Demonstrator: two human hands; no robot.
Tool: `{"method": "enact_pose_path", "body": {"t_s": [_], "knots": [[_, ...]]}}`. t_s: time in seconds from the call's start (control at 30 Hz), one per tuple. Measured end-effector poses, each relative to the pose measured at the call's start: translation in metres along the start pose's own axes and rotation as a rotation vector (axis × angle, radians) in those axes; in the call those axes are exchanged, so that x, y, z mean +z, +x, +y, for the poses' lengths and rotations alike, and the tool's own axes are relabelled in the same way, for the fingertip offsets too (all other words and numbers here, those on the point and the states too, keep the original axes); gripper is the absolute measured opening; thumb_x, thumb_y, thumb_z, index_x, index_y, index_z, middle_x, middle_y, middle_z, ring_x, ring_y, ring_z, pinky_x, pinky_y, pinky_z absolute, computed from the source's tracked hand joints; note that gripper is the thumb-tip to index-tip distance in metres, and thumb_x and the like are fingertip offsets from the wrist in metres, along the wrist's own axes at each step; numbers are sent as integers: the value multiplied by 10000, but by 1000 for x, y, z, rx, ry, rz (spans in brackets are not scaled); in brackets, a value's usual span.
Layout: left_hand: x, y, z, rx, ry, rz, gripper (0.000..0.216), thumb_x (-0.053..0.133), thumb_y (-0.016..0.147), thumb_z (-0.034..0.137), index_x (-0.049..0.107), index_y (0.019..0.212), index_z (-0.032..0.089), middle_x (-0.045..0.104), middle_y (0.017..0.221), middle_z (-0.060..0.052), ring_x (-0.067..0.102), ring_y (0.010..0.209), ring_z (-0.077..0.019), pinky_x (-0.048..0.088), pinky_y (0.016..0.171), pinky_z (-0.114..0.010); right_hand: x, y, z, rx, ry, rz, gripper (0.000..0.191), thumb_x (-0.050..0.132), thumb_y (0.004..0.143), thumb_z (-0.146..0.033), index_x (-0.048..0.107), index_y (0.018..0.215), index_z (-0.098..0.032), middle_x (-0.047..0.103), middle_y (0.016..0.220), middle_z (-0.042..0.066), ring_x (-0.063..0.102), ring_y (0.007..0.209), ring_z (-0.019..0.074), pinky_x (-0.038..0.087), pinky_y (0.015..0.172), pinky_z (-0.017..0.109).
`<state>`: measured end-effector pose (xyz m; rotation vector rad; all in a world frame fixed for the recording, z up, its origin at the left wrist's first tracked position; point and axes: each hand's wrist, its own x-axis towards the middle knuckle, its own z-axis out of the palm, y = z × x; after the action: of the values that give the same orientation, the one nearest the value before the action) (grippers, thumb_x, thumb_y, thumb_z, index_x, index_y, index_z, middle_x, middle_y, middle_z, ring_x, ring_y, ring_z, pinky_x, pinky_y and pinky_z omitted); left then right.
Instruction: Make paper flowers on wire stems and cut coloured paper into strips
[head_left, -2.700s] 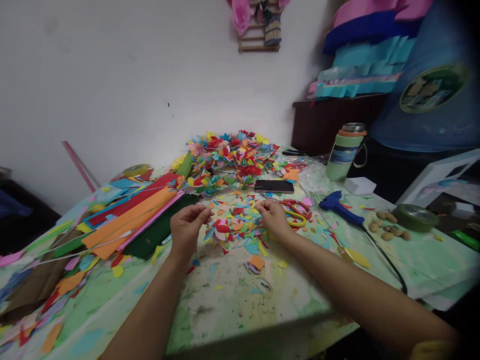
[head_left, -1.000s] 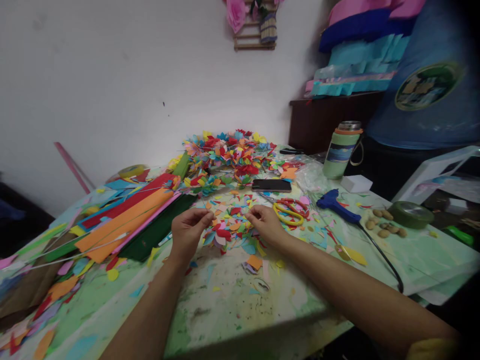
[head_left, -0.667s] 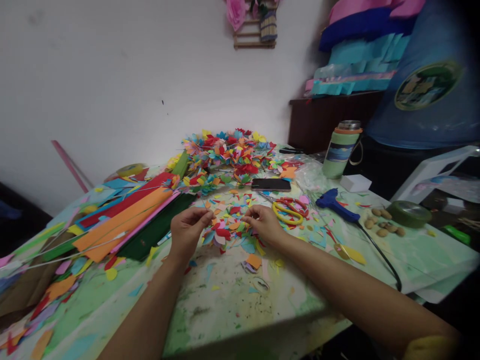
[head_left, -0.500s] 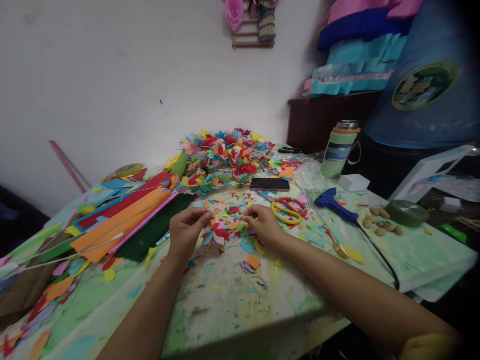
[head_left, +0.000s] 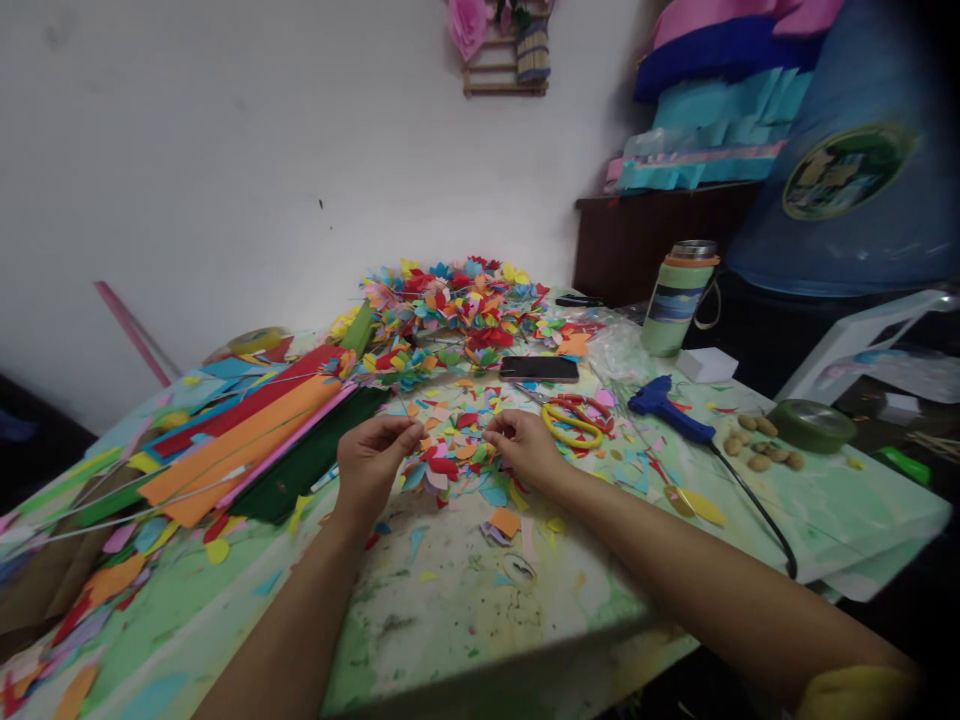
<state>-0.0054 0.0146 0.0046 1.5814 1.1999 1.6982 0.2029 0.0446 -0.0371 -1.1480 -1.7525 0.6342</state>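
My left hand [head_left: 377, 462] hovers above the paper scraps with thumb and index finger pinched together. A thin wire [head_left: 403, 402] seems to rise from its fingertips toward the flowers behind. Across a small gap, my right hand [head_left: 526, 447] is also pinched, and whatever lies between its fingertips is too small to make out. Between and below both hands spreads a pile of cut paper pieces [head_left: 457, 440] in many colours. Right behind my right hand lie scissors [head_left: 571, 425] with yellow handles, beside a red-handled tool [head_left: 592, 408].
A heap of colourful paper flowers [head_left: 465, 310] stands at the back. Coloured sheets [head_left: 247, 440] lie left. A phone [head_left: 540, 369], blue glue gun [head_left: 671, 410], green bottle [head_left: 679, 305], white block [head_left: 707, 365], several nuts [head_left: 759, 445] and a tape roll [head_left: 814, 427] are right.
Both hands keep nearly the same place and pinch. The whole view has shifted very slightly; nothing on the table has visibly moved.
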Motion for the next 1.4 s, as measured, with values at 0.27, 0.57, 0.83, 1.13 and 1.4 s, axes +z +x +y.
{"method": "enact_pose_path", "body": {"t_s": [0.27, 0.57, 0.83, 1.13, 1.4], "knots": [[0, 0, 0, -1, -3, 3, 119, 753, 651, 265, 706, 687, 161, 687, 605, -20, 599, 515, -120, 508, 503, -221, -1, 0, 0, -49, 23, -5, 176, 529, 840, -266, 631, 721, -187, 598, 662, 2, 516, 638, 139, 358, 603, 252], [-1, 0, -2, -5, 5, 0, 133, 755, 661, 274, 708, 699, 155, 691, 617, -16, 599, 525, -109, 502, 514, -204, -3, -1, -3, -25, -10, -11, 208, 483, 839, -276, 529, 656, -189, 505, 623, -16, 444, 619, 131, 298, 587, 245], [-1, 1, -3, 4, -4, 5, 125, 756, 657, 265, 710, 699, 157, 691, 613, -9, 599, 522, -102, 498, 515, -194, -7, -1, -10, -15, -76, -11, 243, 420, 832, -247, 381, 597, -200, 404, 598, -27, 362, 594, 123, 239, 575, 252], [-1, -1, -1, -22, 11, 26, 150, 768, 634, 271, 716, 713, 155, 695, 623, -14, 630, 544, -129, 517, 518, -214, -5, -3, -14, -18, -106, -71, 345, 448, 856, -267, 331, 538, -200, 340, 510, -51, 310, 507, 99, 194, 520, 258], [-1, -1, -1, -26, 0, 29, 152, 783, 620, 266, 715, 708, 161, 689, 614, -7, 640, 550, -132, 529, 526, -216, -3, -3, -13, -21, -106, -79, 218, 565, 842, -248, 574, 636, -176, 547, 592, -21, 471, 598, 111, 299, 575, 229]]}}
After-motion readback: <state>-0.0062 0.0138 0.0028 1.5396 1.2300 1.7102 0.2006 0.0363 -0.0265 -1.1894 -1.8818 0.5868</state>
